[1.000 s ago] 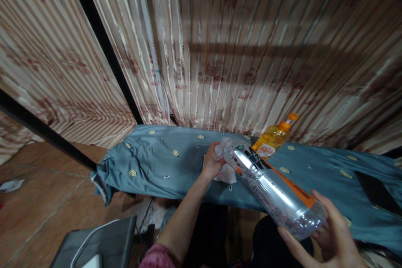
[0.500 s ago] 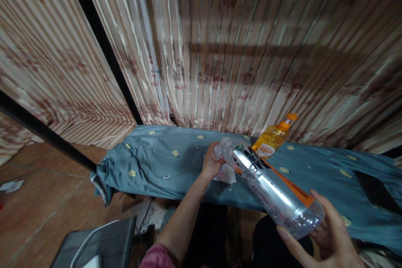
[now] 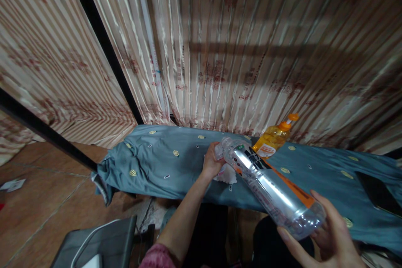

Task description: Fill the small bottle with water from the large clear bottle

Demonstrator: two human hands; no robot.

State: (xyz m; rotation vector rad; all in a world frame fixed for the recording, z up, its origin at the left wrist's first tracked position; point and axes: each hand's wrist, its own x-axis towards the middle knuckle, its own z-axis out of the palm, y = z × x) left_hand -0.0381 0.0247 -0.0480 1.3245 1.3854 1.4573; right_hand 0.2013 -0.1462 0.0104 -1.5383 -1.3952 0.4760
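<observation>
A large clear plastic bottle [image 3: 271,184] with a silver and orange label lies tilted across my view, its neck toward the upper left. My right hand [image 3: 333,234] wraps its fingers and thumb round the base. At the neck end, my left hand [image 3: 212,164] is closed on the bottle's mouth. A whitish, translucent bit shows at those fingers; whether it is the cap or a tissue I cannot tell. Below the neck, a crumpled white tissue [image 3: 226,174] rests on the teal cloth [image 3: 185,176]. Just behind the bottle stands a yellow pump bottle [image 3: 272,139] with an orange top.
A dark flat device [image 3: 378,192] lies on the cloth at the right. Striped curtains [image 3: 216,50] hang behind the cloth-covered surface. Black poles [image 3: 106,46] rise at the left. A grey seat [image 3: 100,238] with a white cable stands at the lower left.
Both hands keep the same hold on the bottle. The whole view has shifted very slightly; nothing else has visibly moved.
</observation>
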